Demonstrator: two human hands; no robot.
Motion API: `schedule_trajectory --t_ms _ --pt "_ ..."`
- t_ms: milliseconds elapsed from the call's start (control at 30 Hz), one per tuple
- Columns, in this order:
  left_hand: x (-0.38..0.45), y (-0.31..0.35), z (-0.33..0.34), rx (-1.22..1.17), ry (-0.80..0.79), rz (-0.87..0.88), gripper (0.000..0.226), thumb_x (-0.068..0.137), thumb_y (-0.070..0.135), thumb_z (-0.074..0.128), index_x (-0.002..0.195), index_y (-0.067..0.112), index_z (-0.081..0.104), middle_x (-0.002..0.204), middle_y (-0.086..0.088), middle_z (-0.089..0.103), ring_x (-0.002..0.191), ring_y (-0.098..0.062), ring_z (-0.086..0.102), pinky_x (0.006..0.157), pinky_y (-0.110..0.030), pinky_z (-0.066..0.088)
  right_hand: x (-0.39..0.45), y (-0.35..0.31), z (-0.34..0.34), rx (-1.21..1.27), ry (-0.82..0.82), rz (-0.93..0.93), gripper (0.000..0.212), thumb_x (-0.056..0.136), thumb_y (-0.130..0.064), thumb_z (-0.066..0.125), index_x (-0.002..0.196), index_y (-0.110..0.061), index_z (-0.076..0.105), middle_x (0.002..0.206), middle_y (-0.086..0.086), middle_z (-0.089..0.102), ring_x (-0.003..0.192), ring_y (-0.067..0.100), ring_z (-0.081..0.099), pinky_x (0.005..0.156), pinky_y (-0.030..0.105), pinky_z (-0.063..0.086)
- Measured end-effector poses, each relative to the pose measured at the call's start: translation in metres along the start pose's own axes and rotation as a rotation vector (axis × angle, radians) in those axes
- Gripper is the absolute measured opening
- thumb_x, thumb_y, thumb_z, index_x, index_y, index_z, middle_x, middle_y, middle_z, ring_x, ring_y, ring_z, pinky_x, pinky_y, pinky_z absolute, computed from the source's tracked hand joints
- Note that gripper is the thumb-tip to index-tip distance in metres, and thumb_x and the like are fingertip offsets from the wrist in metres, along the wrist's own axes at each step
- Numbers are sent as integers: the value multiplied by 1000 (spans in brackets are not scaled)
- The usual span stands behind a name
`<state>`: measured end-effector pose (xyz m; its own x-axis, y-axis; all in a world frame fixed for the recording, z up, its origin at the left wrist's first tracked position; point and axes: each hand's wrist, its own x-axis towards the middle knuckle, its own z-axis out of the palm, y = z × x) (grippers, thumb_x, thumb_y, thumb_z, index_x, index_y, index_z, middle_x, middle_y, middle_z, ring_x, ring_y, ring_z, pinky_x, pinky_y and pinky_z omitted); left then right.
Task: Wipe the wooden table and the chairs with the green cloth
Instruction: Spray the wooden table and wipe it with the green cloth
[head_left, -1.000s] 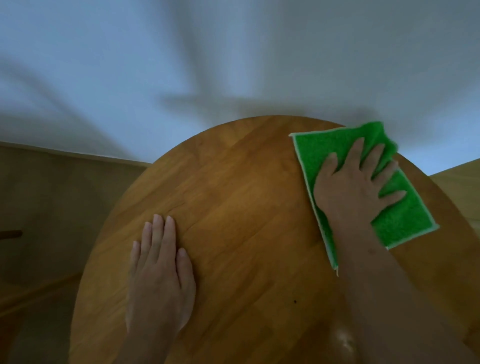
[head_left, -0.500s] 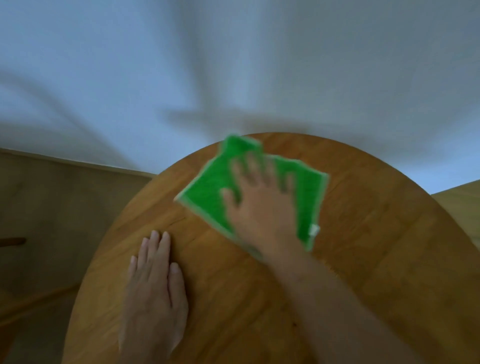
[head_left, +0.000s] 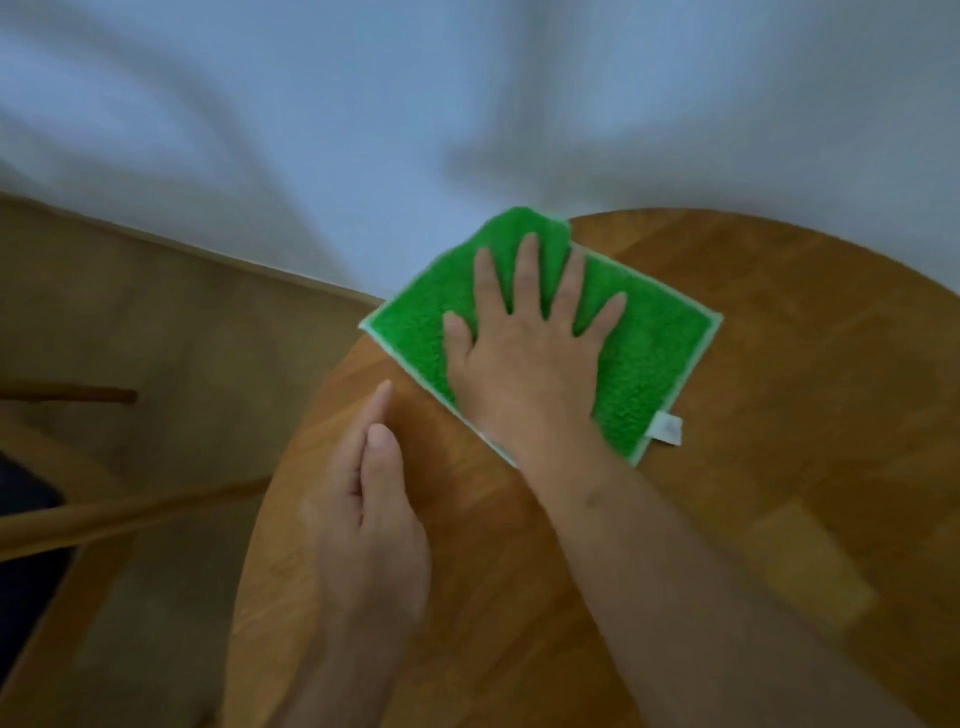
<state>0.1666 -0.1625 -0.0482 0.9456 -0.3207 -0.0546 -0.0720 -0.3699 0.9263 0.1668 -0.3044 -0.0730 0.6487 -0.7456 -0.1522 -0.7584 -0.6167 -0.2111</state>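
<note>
One spread, flat right hand (head_left: 524, 358) presses the green cloth (head_left: 644, 353), set diamond-wise, corner overhanging the wooden table (head_left: 779, 415).

The single head view looks steeply down, close over the round wooden table (head_left: 753, 415) near the wall (head_left: 363, 130).

It looked like a home dining corner. A round wooden table (head_left: 779, 415) stood against a plain white wall (head_left: 467, 104), and left of the table were wooden chair parts (head_left: 130, 514) above a pale wood-look floor (head_left: 182, 322).
</note>
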Motion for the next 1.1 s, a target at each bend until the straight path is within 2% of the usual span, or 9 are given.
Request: schedule_trajectory --t_ms 133,233,367,467,667,767,900,1033,1100 --pt "13 7 -28 -101 193 -49 39 91 30 37 119 25 64 112 20 66 108 -1 60 87 -20 51 -80 -61 25 -3 -151 -454 71 94 -59 21 154 -30 -3 161 6 -17 140 39 -30 103 68 -22" --pt "13 4 -55 0 253 -80 37 90 37 35 112 37 66 121 -9 62 116 -25 53 99 -46 45 -155 -67 37 -88 -284 -698 70 82 -58 37 148 -36 36 157 -5 29 147 28 15 112 65 5" --pt "2 -7 -73 82 192 -104 37 95 34 36 124 31 59 124 21 58 115 14 47 97 -13 40 -152 -44 28 15 -308 -750 60 84 -62 40 140 -43 43 155 -12 31 145 21 25 113 58 22" --pt "-13 -13 -81 129 77 -114 35 96 40 32 127 40 48 136 16 51 126 4 43 107 -27 37 -74 -14 18 -65 -94 -499 62 92 -68 9 150 -45 2 161 -8 -8 148 27 -7 114 63 -3" --pt "-29 -26 -101 148 -3 -126 45 91 48 23 133 38 37 134 32 40 129 9 36 113 -33 30 -1 -18 6 -70 -29 -48 67 94 -60 11 154 -30 4 163 5 -4 146 39 -6 110 70 -2" --pt "-33 -30 -106 189 11 -141 54 92 51 20 138 34 40 127 41 35 129 5 38 112 -35 32 -63 -63 26 -96 -32 -253 68 94 -60 11 154 -29 -1 162 8 -8 145 41 -11 109 70 -7" --pt "-40 -33 -110 180 -12 -123 56 95 49 20 142 28 41 148 12 39 136 3 29 115 -32 27 -182 -86 45 -40 -237 -715 83 87 -62 29 154 -28 -8 161 4 -16 144 36 -21 107 66 -18" --pt "-52 -34 -112 157 -24 -135 51 96 46 21 140 29 40 147 12 40 135 8 29 115 -27 25 -231 -64 41 -68 -349 -934 69 86 -58 38 149 -30 32 158 -3 25 147 28 15 112 60 9" --pt "-56 -35 -115 160 -16 -151 50 95 47 20 138 33 39 146 10 42 134 6 31 114 -27 27 -207 -55 38 -50 -302 -934 67 90 -63 36 150 -36 24 160 -6 16 148 25 6 112 59 1"
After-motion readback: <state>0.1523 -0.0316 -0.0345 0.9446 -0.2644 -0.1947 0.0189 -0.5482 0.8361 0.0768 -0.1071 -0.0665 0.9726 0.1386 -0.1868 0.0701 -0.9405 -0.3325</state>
